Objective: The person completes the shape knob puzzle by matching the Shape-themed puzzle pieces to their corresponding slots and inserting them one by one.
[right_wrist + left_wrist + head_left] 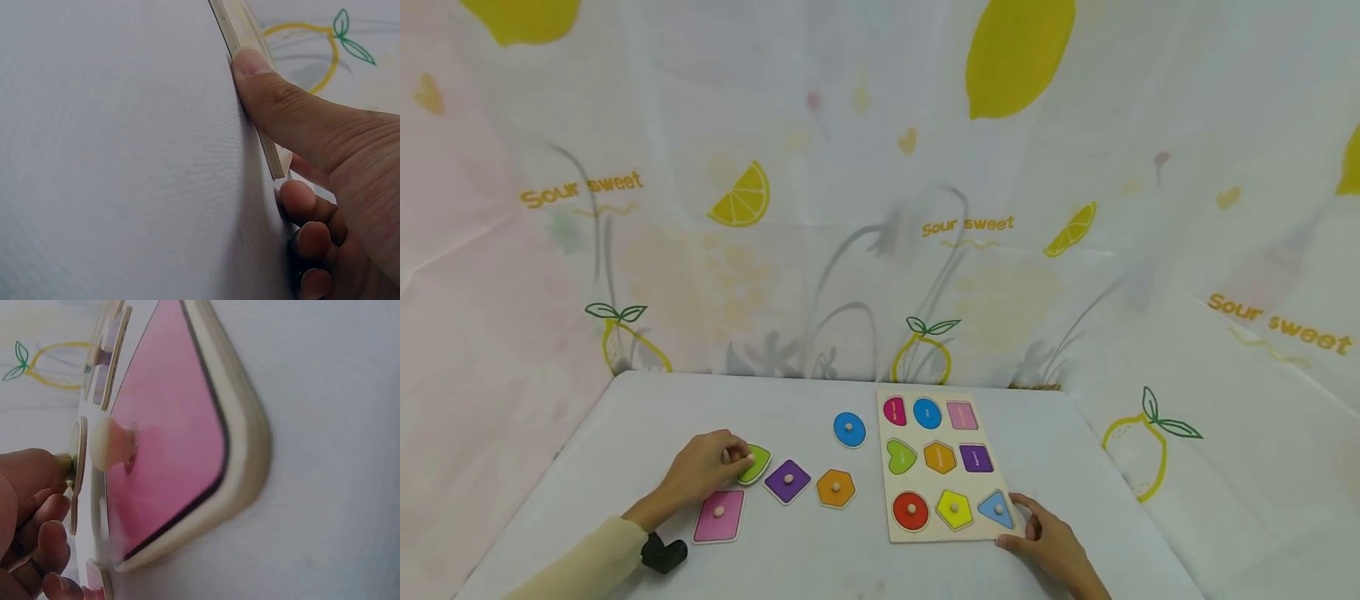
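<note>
Head: light-green wooden knob piece [760,466] is pinched at its knob by the thumb and fingertips of the left hand [702,467], just left of the purple wooden square [786,492]. Pink wooden square [725,527] is located right by that hand. Orange wooden hexagon [835,500] and blue wooden disc [850,442] are laid out nearer the pale wooden shape board [912,481]. Board's near right corner is held between thumb and fingers of the right hand [1054,546].

Left wrist: green piece is seen edge-on; table contact can't be told.

Right wrist: thumb is pressed against the board edge; lower fingers are curled.
</note>
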A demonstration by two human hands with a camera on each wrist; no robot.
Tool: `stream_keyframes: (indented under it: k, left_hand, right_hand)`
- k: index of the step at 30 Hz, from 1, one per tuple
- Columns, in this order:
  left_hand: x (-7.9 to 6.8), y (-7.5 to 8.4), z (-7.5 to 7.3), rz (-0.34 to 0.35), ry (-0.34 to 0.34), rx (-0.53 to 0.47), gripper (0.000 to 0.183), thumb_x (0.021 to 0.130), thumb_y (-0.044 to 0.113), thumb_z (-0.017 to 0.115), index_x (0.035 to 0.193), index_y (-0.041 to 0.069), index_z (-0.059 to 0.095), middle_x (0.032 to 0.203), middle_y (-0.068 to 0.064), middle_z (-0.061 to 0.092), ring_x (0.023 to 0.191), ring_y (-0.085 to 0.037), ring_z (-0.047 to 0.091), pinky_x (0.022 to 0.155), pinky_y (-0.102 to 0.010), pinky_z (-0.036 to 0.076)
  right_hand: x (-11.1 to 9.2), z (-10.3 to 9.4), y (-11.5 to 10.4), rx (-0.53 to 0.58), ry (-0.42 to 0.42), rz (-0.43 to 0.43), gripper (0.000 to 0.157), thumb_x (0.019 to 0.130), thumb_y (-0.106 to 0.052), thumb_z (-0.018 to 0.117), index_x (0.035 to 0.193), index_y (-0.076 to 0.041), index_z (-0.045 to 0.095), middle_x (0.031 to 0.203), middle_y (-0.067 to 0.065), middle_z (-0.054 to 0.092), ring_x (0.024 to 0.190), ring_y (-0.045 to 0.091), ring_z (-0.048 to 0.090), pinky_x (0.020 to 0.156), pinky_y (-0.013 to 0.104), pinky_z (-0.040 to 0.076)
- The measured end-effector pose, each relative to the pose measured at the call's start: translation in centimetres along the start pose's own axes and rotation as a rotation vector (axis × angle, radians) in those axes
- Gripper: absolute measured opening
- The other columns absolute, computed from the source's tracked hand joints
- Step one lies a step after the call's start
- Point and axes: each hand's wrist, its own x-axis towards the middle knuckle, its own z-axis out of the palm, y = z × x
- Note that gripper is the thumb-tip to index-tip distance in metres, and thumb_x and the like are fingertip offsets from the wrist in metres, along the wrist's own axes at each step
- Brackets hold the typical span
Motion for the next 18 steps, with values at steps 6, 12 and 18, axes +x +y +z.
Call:
stream_keyframes:
  k: [6,12,18]
  left_hand:
    - [0.2,0.6,-0.2,0.027,0.005,-0.008,0.006,0.09,0.018,0.08,0.092,0.014,0.076,0.077,0.013,0.058,0.067,-0.004,0.048,0.058,-0.025,0.04]
    - [0.3,1.1,-0.2,0.037,-0.016,-0.008,0.005,0.09,0.016,0.08,0.089,0.016,0.074,0.078,0.013,0.058,0.067,-0.004,0.048,0.057,-0.025,0.04]
    - [0.2,1.1,0.1,0.031,-0.021,-0.025,0.006,0.09,0.017,0.08,0.089,0.018,0.073,0.079,0.013,0.058,0.066,-0.004,0.048,0.057,-0.024,0.041]
  right_hand:
    - [0.0,0.0,-0.2,0.003,0.004,-0.002,0.086,0.07,-0.047,0.092,0.139,-0.008,0.06,0.074,0.001,0.047,0.068,0.017,0.044,0.059,0.028,0.033]
    - [0.1,0.0,-0.3,-0.01,-0.009,0.019,0.09,0.069,-0.052,0.092,0.14,-0.007,0.059,0.074,0.002,0.047,0.068,0.017,0.044,0.06,0.03,0.035]
    - [0.0,0.1,-0.2,-0.007,-0.015,0.04,0.092,0.068,-0.052,0.093,0.14,-0.007,0.059,0.074,0.004,0.046,0.068,0.019,0.045,0.06,0.031,0.037]
